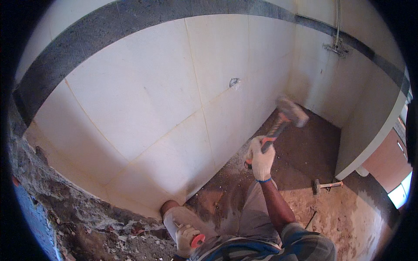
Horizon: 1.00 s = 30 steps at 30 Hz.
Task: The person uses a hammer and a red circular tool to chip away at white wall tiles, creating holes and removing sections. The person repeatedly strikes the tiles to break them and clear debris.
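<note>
My right hand (262, 160), in a cream knit glove, is wrapped round the black and orange handle of a club hammer (291, 112). The hammer is raised in front of me, its heavy head up and slightly blurred by motion. Low by my left thigh, my left hand (186, 239), also gloved, is closed round a chisel with a round orange-red guard (198, 240). Most of the chisel is hidden by the fingers and the guard. A wall of large white tiles (165, 87) rises in front; neither tool touches it.
A second hammer (324, 186) with a light handle lies on the dirty floor at right. Broken masonry (109, 237) and chips lie at lower left. A small hole (234, 81) breaks the tiles. A pale partition (370, 130) and brown cabinet (387, 158) stand right.
</note>
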Tool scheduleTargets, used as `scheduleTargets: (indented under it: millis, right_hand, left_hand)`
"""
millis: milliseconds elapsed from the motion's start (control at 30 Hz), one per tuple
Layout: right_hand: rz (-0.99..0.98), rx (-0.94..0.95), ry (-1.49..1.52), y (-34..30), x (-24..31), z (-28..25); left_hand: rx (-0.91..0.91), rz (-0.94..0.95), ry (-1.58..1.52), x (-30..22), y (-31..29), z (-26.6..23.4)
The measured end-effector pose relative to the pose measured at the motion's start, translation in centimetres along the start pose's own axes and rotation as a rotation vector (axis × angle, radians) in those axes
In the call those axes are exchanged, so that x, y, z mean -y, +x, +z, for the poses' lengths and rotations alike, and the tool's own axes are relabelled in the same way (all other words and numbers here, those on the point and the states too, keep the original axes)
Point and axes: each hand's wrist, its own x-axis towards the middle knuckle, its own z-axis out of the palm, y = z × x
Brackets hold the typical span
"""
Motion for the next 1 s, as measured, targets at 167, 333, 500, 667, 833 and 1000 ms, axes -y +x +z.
scheduleTargets:
  millis: [167,333,500,667,833,1000]
  right_hand:
    - [-0.536,-0.170,0.398,6.2,6.0,4.2]
    - [-0.476,-0.216,0.648,10.8,3.4,9.7]
    - [0.246,-0.015,0.008,11.6,-4.9,12.0]
    - [0.434,-0.108,-0.048,8.2,-8.7,2.0]
    - [0.282,-0.160,0.001,0.8,-6.2,-2.7]
    - [-0.157,-0.164,0.249,2.5,2.2,-0.4]
  left_hand:
    - [-0.013,0.017,-0.031,0.3,0.1,-0.1]
    - [-0.032,0.016,0.000,0.1,-0.1,0.3]
    - [-0.051,0.045,0.024,0.5,-0.5,0.5]
    - [-0.056,0.011,0.038,0.3,-0.5,0.7]
    - [-0.020,0.016,0.020,0.1,0.0,0.4]
    - [0.059,0.000,0.019,0.6,-0.2,0.2]
